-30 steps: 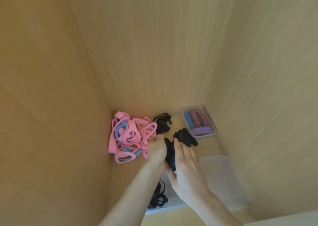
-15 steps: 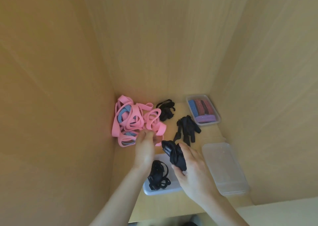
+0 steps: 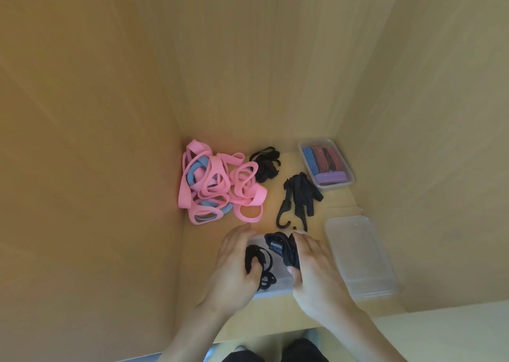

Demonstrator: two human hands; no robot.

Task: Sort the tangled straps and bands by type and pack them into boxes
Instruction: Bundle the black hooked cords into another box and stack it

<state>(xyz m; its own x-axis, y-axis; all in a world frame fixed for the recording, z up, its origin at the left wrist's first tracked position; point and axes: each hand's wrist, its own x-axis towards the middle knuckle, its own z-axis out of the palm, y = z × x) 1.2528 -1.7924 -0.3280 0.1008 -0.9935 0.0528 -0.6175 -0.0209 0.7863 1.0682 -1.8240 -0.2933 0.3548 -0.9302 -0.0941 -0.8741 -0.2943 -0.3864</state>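
1. The black bundle (image 3: pixel 282 248) is right over the near box (image 3: pixel 278 283), clenched in your right hand (image 3: pixel 319 276) with the fingers wrapped round it.
2. Your left hand (image 3: pixel 234 270) is at the box too. Its thumb is curled over the loops (image 3: pixel 254 254) already lying inside, pinning them to the left side.
3. To do this bit well, I'd keep those loops held down and set the bundle into the free right half. Keep it folded so it doesn't spring open and snag them.
4. I reckon you should only let go once it sits below the rim, or it'll flop over the edge.
5. Loose on the shelf are the hooked straps (image 3: pixel 298 199) just past the box and a small black pile (image 3: pixel 265 164) further back. The pink bands (image 3: pixel 217 185) are off to the left, with some blue mixed in.
6. The striped box (image 3: pixel 326 166) at the back right looks packed. The empty box (image 3: pixel 360 254) sits just beside your right hand.
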